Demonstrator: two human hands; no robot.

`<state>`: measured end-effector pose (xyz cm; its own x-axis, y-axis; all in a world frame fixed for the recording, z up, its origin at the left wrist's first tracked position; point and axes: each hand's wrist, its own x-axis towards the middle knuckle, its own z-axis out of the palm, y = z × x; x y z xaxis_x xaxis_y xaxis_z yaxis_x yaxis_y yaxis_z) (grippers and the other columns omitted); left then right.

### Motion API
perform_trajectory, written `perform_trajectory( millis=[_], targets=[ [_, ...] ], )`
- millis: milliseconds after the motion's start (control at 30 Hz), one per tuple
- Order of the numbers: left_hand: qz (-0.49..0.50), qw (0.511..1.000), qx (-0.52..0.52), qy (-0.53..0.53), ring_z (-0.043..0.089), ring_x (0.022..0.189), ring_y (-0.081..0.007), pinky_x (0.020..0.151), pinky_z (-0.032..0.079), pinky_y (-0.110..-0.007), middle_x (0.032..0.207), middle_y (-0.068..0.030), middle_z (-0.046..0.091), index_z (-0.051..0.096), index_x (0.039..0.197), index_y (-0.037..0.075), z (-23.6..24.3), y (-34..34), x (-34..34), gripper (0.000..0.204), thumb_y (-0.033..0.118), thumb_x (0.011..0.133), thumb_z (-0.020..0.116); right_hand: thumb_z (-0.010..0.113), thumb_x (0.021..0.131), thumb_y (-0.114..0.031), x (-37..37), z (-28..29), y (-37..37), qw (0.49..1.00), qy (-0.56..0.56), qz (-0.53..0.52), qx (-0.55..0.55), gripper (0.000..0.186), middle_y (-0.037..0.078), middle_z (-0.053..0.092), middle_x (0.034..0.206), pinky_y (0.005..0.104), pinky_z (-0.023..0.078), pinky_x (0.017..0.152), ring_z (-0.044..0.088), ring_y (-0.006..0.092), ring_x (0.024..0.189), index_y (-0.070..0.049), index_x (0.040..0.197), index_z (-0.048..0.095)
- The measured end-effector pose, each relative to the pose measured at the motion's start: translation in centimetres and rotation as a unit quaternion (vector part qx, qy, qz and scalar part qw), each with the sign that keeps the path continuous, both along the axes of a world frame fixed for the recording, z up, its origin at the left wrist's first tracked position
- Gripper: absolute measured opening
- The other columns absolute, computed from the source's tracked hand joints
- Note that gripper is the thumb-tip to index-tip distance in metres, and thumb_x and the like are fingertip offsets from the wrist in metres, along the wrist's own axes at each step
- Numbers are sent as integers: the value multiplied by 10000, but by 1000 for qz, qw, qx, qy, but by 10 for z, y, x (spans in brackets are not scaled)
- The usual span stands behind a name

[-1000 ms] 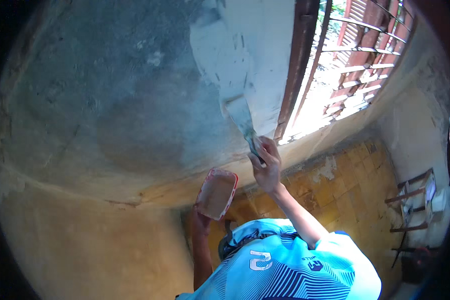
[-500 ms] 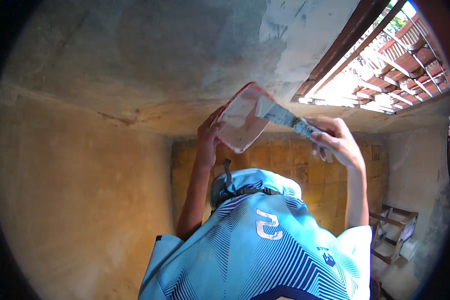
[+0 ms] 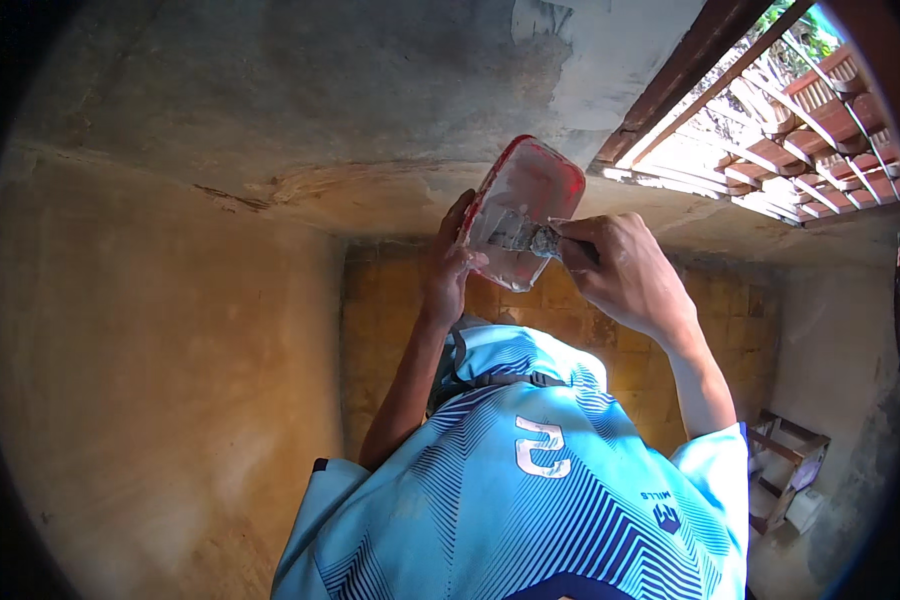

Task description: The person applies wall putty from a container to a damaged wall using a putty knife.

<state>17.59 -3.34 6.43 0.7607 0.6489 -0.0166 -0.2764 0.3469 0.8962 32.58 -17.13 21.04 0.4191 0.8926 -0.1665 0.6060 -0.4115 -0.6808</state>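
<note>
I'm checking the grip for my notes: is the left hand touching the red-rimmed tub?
Touching. The head view shows the left hand closed around the side of the red-rimmed tub, with no gap between them.

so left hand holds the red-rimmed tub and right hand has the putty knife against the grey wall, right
Not quite: the head view shows the putty knife dipped into the red-rimmed tub, not against the grey wall. The left hand holds the tub, the right hand the knife.
</note>
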Motion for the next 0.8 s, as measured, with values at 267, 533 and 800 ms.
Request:
perform_trajectory(
  millis=[267,533,800],
  targets=[
    [11,993,117,31,350,1333,-240,1062,338,-324,1427,-122,352,288,1469,22,-12,-23,4,751,149,748,456,511,830,-28,-17,6,-13,989,-123,69,32,125,223,557,643,460,455,555,565,390,576,63,846,594],
    [30,993,115,-17,353,1325,-238,1066,330,-340,1409,-124,361,314,1450,19,-22,-35,12,692,217,800,447,555,763,-21,-27,6,-5,998,-29,64,4,106,259,565,693,489,488,626,606,423,664,79,728,556],
    [-20,998,31,43,349,1331,-233,1068,335,-362,1463,-113,314,280,1461,48,-27,-20,7,654,248,853,412,598,730,-17,32,-30,-1,992,-15,106,70,207,246,645,826,406,513,715,623,377,732,63,905,674]
  ],
)
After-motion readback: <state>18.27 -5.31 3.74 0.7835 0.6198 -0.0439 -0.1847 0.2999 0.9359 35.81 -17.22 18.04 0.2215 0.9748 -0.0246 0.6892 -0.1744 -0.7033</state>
